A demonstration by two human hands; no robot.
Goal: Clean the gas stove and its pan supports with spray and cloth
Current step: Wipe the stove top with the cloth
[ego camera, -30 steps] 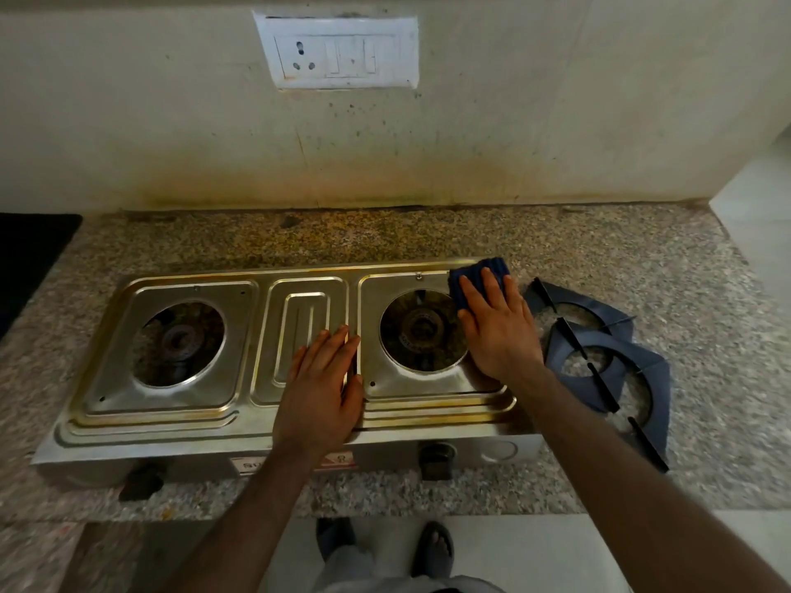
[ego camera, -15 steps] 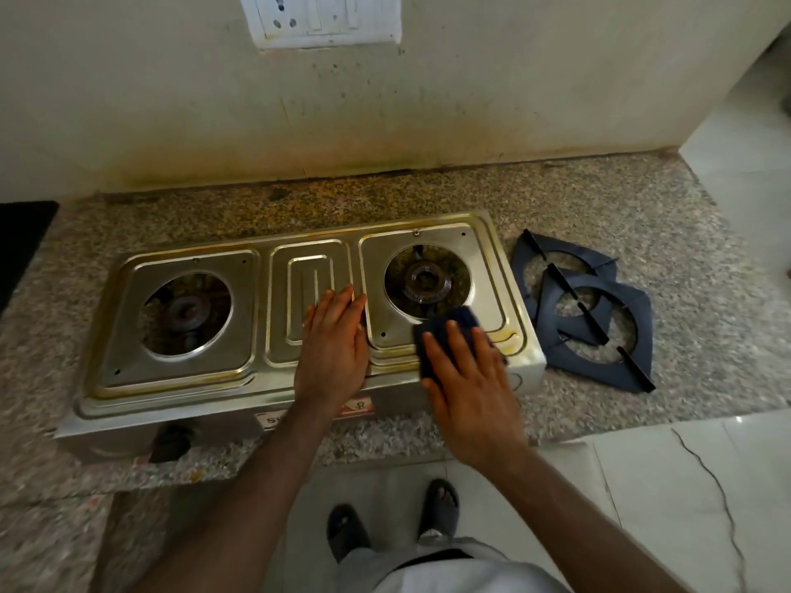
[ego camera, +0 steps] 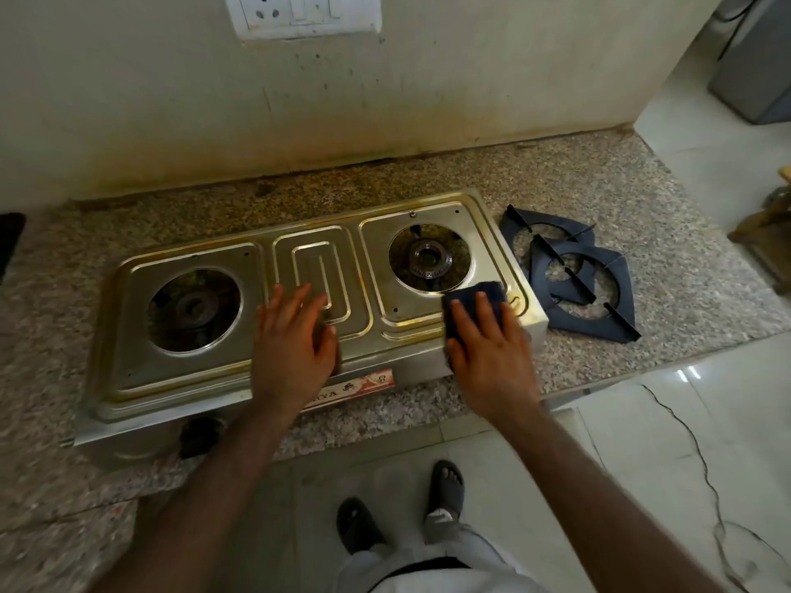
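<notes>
A steel two-burner gas stove (ego camera: 184,378) sits on the granite counter. Both burners are bare: the left burner (ego camera: 194,308) and the right burner (ego camera: 429,258). My left hand (ego camera: 293,348) lies flat, fingers apart, on the ribbed middle panel near the front edge. My right hand (ego camera: 488,353) presses a dark blue cloth (ego camera: 475,295) on the stove's front right corner, just below the right burner. Two dark pan supports (ego camera: 575,278) lie overlapped on the counter right of the stove. No spray bottle is in view.
The granite counter (ego camera: 685,233) ends at the right, with tiled floor (ego camera: 642,464) beyond and below. A stained wall carries a switch panel (ego camera: 306,12) above the stove. A black knob (ego camera: 199,436) sticks out of the stove's front. My feet (ego camera: 402,507) stand below.
My right hand slid the cloth from the back right corner of the stove down to its front edge, then rightward to the front right corner. My left hand stayed on the middle panel.
</notes>
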